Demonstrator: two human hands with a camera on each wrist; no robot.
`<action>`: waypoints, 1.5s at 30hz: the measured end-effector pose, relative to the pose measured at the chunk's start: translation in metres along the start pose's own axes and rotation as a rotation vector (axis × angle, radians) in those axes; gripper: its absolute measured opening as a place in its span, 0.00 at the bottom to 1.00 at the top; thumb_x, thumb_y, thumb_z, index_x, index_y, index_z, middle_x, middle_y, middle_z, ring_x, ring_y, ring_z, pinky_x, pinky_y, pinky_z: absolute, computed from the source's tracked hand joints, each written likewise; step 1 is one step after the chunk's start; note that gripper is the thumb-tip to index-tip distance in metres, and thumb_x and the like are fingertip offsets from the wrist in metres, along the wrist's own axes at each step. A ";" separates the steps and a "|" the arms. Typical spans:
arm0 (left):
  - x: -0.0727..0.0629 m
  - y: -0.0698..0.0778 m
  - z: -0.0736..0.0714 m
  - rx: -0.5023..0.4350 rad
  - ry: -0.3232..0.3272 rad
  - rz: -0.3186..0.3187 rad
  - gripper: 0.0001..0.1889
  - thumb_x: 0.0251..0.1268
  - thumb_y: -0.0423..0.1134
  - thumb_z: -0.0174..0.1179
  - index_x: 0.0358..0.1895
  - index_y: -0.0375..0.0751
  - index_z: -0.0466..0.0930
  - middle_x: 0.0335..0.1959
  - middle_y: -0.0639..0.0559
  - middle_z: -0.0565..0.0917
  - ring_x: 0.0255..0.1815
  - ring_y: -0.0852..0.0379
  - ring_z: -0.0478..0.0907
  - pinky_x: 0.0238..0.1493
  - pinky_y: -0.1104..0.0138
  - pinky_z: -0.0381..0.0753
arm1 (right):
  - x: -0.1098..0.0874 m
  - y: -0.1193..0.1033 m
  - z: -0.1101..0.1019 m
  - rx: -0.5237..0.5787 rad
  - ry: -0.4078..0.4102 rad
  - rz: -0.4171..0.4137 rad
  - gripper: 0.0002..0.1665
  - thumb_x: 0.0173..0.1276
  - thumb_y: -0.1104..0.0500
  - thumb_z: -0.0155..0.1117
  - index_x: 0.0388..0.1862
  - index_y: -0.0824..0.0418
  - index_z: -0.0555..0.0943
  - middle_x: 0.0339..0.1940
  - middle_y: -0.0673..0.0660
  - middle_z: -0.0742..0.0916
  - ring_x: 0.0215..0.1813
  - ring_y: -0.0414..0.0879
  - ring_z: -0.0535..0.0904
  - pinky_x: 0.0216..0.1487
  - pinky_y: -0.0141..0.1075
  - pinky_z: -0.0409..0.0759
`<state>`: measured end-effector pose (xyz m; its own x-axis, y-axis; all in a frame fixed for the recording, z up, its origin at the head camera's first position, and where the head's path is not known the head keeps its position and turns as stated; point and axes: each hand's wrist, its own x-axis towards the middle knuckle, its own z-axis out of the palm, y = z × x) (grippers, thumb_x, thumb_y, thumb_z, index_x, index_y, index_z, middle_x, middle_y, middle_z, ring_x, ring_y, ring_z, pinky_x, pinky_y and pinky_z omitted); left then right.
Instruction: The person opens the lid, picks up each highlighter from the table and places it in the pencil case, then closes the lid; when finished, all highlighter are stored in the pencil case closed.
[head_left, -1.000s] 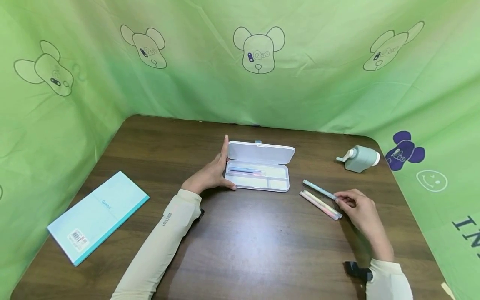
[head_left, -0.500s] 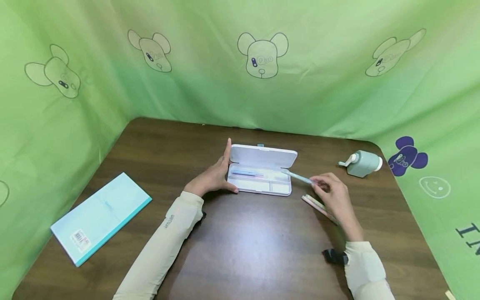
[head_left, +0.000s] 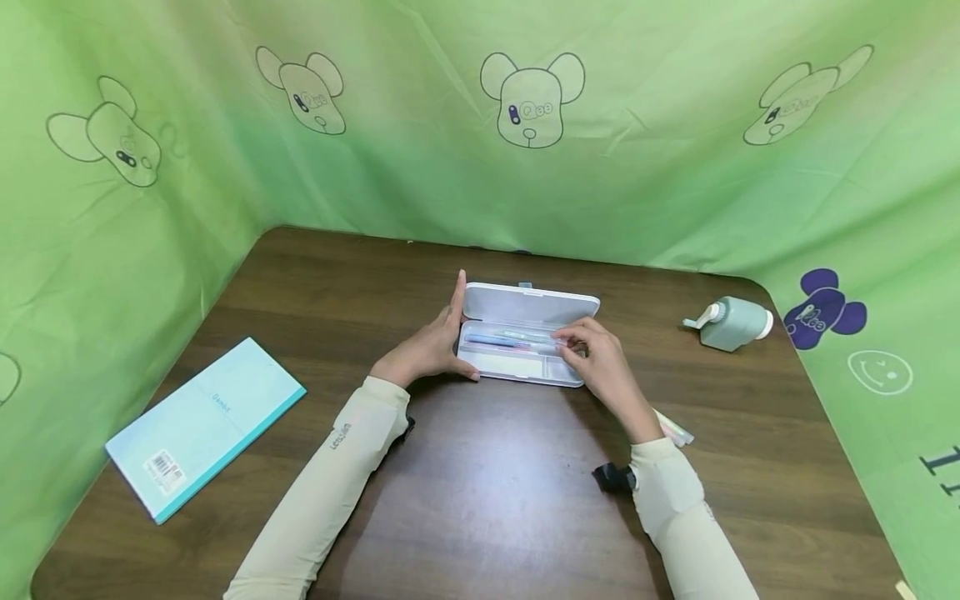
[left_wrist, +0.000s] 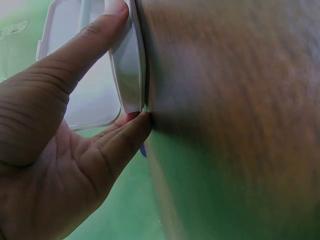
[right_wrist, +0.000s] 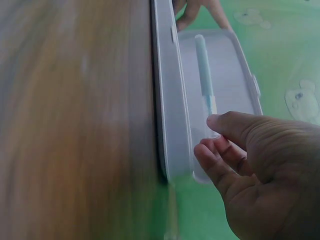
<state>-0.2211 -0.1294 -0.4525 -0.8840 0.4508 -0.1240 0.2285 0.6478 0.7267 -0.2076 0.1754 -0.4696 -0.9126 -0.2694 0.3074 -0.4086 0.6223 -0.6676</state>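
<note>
A white pencil case (head_left: 510,364) lies on the table with its lid raised at the back. At its left end my left hand (head_left: 431,346) steadies it, thumb on the front wall (left_wrist: 128,65) and fingers against the end. My right hand (head_left: 600,362) pinches the end of a light blue pen (right_wrist: 204,67) between thumb and fingertips. That pen is over the rear compartment, where a blue pen (head_left: 491,340) lies. Behind my right wrist, more pens in pale yellow and pink (head_left: 675,428) lie on the table, partly hidden by the forearm.
A light blue notebook (head_left: 206,429) with a barcode label lies at the left of the brown table (head_left: 480,500). At the back right, a grey-green bottle (head_left: 735,323) with a white spout lies on its side. Green printed cloth (head_left: 420,167) hangs behind the table.
My right hand lifted the light blue pen from the table at right and carried it left to the pencil case's rear compartment. The left hand stays at the case's end.
</note>
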 end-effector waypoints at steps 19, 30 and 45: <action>-0.001 -0.001 0.000 0.001 0.003 0.009 0.86 0.55 0.44 0.87 0.83 0.60 0.05 0.81 0.31 0.64 0.81 0.36 0.65 0.78 0.44 0.68 | 0.019 -0.017 0.023 -0.046 -0.071 -0.014 0.18 0.69 0.72 0.75 0.57 0.75 0.87 0.49 0.69 0.86 0.44 0.61 0.89 0.52 0.53 0.88; -0.002 -0.002 0.000 -0.008 -0.001 0.003 0.86 0.55 0.43 0.87 0.81 0.64 0.03 0.90 0.34 0.45 0.87 0.36 0.54 0.81 0.44 0.63 | 0.005 -0.013 0.008 -0.084 -0.044 -0.017 0.17 0.70 0.69 0.77 0.57 0.72 0.89 0.47 0.65 0.87 0.45 0.59 0.87 0.50 0.52 0.87; -0.002 -0.002 0.000 -0.011 0.004 0.023 0.86 0.56 0.41 0.87 0.81 0.62 0.03 0.87 0.30 0.53 0.86 0.35 0.57 0.80 0.42 0.64 | -0.048 0.014 -0.047 -0.201 0.052 0.031 0.13 0.70 0.69 0.77 0.53 0.68 0.91 0.41 0.59 0.87 0.40 0.52 0.84 0.42 0.44 0.80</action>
<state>-0.2198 -0.1317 -0.4543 -0.8802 0.4630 -0.1039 0.2447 0.6304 0.7367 -0.1694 0.2312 -0.4621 -0.9208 -0.2129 0.3269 -0.3652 0.7650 -0.5304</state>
